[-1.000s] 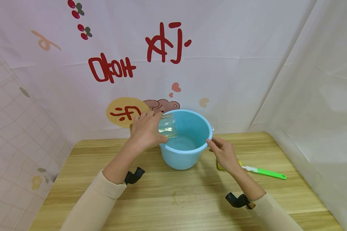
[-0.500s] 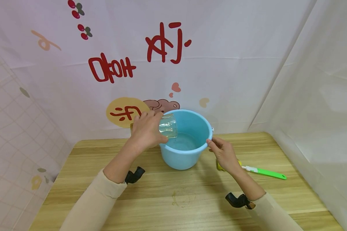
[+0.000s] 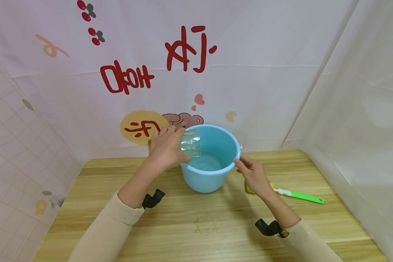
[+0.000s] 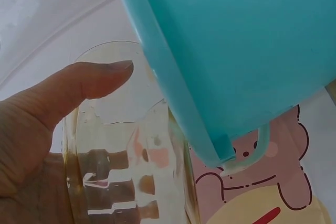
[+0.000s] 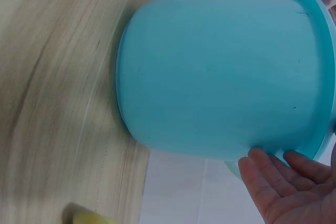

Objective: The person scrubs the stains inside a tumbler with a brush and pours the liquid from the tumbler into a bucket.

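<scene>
My left hand (image 3: 167, 149) grips a clear glass (image 3: 191, 143) lying nearly on its side, its mouth just over the left rim of a light blue bucket (image 3: 205, 183). In the left wrist view the thumb stretches across the glass (image 4: 118, 114), whose side is patterned with raised blocks; its wall meets the bucket's rim. Pale liquid shows inside the bucket. My right hand (image 3: 254, 175) holds the bucket's right rim, thumb on the edge and fingers outside. In the right wrist view those fingers (image 5: 273, 182) lie against the outer wall below the rim. The bucket stands upright on the table.
A brush with a green handle (image 3: 306, 197) and a yellow head (image 3: 249, 188) lies right of the bucket, partly behind the right hand. A small wet patch (image 3: 198, 223) marks the wooden table (image 3: 170, 236) in front. Printed white cloth (image 3: 268, 91) hangs behind and at both sides.
Both hands and the bucket keep their places. Inside the tilted glass the glints have shifted slightly, and the glass has edged a touch to the right.
</scene>
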### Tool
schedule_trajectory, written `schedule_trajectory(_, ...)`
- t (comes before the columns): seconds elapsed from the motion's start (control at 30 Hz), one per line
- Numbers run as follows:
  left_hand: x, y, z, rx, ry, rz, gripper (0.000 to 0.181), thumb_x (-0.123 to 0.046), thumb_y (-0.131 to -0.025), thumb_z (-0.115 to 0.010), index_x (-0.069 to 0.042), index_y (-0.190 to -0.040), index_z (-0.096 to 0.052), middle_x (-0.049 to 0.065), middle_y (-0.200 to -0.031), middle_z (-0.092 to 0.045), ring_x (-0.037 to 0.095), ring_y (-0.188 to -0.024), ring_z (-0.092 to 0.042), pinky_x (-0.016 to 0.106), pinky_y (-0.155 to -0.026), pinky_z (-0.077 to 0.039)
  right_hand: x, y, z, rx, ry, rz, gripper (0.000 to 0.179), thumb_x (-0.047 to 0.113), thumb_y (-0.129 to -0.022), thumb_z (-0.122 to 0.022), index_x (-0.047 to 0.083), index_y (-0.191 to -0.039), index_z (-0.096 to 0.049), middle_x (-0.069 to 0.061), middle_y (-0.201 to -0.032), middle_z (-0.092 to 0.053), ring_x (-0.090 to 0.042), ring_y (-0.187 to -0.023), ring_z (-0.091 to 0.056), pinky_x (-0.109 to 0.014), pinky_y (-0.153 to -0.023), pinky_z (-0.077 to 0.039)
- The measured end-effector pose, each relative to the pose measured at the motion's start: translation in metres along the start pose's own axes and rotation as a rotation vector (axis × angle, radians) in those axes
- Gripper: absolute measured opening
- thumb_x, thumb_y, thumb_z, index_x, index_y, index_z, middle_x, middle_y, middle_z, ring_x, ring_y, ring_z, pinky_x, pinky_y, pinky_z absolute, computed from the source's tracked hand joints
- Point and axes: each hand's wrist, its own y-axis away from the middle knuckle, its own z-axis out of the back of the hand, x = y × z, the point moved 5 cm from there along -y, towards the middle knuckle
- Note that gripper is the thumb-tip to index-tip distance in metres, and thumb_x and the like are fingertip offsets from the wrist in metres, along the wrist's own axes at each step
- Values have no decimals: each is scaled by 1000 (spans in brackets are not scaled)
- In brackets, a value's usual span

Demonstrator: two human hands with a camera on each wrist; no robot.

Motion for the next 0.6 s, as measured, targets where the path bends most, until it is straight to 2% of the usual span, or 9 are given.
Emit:
schedule_trajectory(0.1, 0, 0, 0, 3, -3, 2, 87, -23, -71, -94, -2, -146, -56, 18, -129, -60, 36, -117, -47, 51, -94, -39, 0, 0, 0, 2, 4, -2, 45, 29, -108, -62, -7, -134, -66, -23, -121, -73, -37, -105, -72, -47, -90, -60)
schedule_trajectory(0.23, -1, -1, 0, 6, -12, -1, 85, -23, -71, -94, -3, -145, -56, 17, -129, -60, 35, -115, -47, 50, -92, -38, 0, 0, 0, 2, 14, -5, 46, 30, -108, -62, -6, -135, -65, -23, -122, -73, -35, -104, -73, -40, -88, -61)
schedule_trajectory(0.43, -4, -1, 1, 6, -44, -7, 84, -24, -70, -94, -3, -143, -58, 17, -128, -61, 35, -111, -48, 49, -90, -38, 0, 0, 0, 4, 7, 0, 46, 30, -108, -62, -7, -135, -65, -23, -122, -72, -36, -104, -73, -52, -91, -59)
schedule_trajectory(0.6, -5, -1, 2, 1, -61, -8, 82, -23, -70, -94, -3, -142, -59, 17, -128, -62, 35, -110, -48, 48, -89, -38, 0, 0, -1, 6, 8, -10, 47, 32, -108, -61, -6, -136, -65, -23, -122, -72, -36, -105, -72, -51, -92, -59)
